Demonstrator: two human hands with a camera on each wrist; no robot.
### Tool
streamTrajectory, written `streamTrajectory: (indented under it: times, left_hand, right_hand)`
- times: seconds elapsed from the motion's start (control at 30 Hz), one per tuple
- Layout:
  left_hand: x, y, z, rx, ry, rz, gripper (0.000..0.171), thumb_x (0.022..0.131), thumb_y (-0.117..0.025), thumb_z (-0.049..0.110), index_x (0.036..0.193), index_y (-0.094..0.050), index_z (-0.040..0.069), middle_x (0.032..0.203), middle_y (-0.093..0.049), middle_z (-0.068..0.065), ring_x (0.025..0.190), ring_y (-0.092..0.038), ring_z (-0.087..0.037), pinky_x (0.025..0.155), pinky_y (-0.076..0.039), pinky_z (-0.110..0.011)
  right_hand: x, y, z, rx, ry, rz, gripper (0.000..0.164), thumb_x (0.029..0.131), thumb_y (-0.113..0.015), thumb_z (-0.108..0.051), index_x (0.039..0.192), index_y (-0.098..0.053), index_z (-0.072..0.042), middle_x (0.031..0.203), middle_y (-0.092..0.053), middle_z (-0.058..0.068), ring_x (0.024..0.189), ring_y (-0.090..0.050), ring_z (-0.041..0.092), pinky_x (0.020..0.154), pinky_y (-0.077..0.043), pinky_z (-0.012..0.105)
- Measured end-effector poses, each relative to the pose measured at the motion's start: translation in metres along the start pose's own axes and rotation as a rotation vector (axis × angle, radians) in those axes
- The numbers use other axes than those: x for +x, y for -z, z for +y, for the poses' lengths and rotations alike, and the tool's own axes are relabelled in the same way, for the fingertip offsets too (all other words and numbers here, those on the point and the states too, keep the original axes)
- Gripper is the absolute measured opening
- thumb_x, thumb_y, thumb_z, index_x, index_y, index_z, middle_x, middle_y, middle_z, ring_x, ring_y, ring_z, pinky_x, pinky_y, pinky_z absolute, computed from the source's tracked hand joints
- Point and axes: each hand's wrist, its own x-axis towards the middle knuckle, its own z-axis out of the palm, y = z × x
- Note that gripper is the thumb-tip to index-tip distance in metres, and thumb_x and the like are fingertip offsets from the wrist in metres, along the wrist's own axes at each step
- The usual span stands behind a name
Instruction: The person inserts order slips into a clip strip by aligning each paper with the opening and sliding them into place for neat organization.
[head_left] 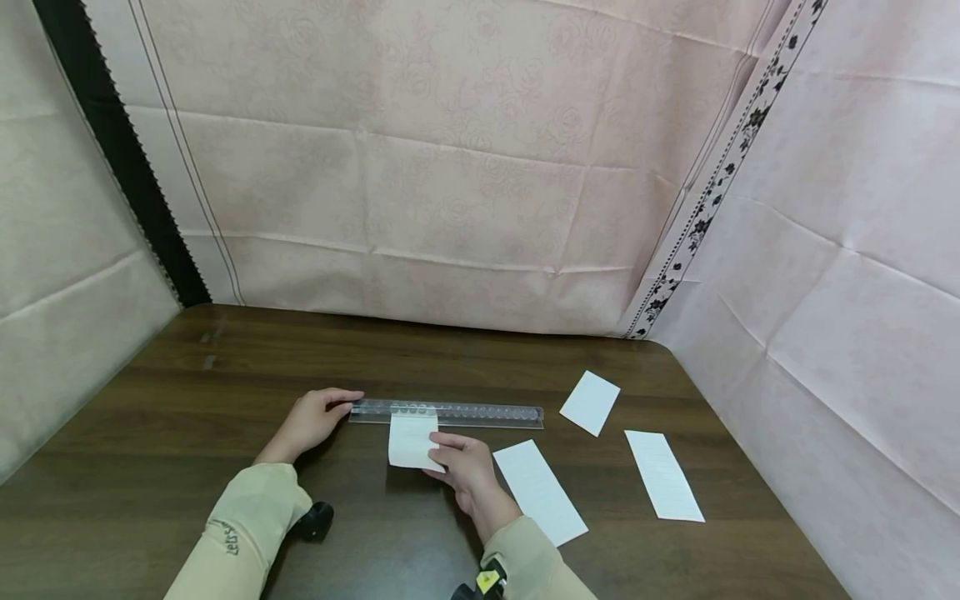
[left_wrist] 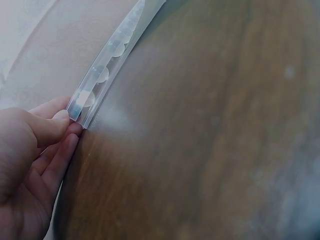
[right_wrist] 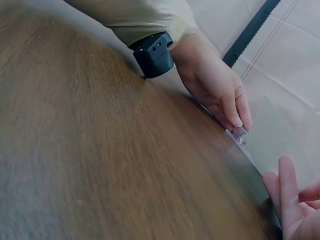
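On the desk (head_left: 187, 392), the ruler (head_left: 450, 412) end is pinched by the left hand (head_left: 311, 421) while a paper (head_left: 411, 440) is gripped by the right hand (head_left: 465, 468), so alignment under the ruler seems needed next.

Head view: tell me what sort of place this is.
Probably a makeshift recording booth: a dark wooden table hemmed in by pink cloth drapes, with only a clear ruler and paper slips laid out.
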Motion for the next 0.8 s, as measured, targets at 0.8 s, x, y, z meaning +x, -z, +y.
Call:
streamTrajectory:
  times: [0.8]
  left_hand:
    - [0.0011,-0.0005,0.0003,-0.012,0.033,-0.014,0.028,0.094,-0.054,0.007,0.12,-0.064,0.004,0.123,-0.057,-0.02,0.117,-0.048,-0.039,0.094,-0.038,-0.055]
  right_hand:
    - [0.0027,0.0089,0.001,0.007,-0.002,-0.005,0.026,0.084,-0.059,0.01,0.11,-0.061,0.013,0.109,-0.061,0.018,0.086,-0.06,0.019,0.073,-0.054,0.037]
